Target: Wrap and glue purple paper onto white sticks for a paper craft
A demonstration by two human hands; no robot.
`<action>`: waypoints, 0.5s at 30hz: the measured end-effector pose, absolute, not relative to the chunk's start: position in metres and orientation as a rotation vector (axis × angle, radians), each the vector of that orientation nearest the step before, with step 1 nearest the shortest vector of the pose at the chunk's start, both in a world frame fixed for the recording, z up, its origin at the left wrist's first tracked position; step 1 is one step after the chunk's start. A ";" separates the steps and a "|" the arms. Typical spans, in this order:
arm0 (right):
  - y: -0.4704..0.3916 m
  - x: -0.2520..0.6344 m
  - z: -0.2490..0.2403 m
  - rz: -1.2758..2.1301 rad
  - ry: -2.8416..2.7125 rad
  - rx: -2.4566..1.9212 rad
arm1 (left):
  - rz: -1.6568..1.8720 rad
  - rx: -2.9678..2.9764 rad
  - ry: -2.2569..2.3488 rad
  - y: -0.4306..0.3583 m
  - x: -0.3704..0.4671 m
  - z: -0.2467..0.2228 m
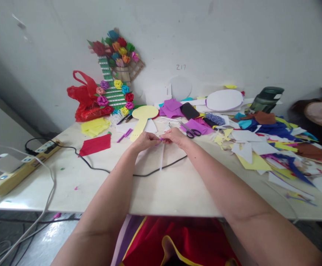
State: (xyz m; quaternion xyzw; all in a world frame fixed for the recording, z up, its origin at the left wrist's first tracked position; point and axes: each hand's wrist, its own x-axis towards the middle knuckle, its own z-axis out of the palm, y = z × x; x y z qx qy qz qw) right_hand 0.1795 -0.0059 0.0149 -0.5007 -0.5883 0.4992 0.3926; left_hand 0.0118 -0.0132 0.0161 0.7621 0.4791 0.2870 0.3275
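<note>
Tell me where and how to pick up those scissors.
Take the scissors by their dark handle loops, probably with the right hand once it is free, coming from the near right side. The loops point toward the person and to the right, while the blades point away to the left.

The fingertips [166, 136] mostly hide a small purple piece [161, 139], perhaps paper.

Head view, near, behind and above left hand [147, 140] and right hand [175, 137]; faces forward, down; table [172, 197] beneath, wall [219, 44] beyond.
</note>
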 end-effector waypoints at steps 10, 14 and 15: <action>-0.004 0.179 0.013 1.267 -1.515 -1.255 | 0.775 1.890 1.141 -0.009 0.008 0.010; -0.003 0.180 0.012 1.264 -1.535 -1.256 | 0.763 1.792 1.075 -0.008 0.008 0.010; -0.003 0.180 0.012 1.262 -1.541 -1.252 | 0.762 1.774 1.068 -0.008 0.008 0.009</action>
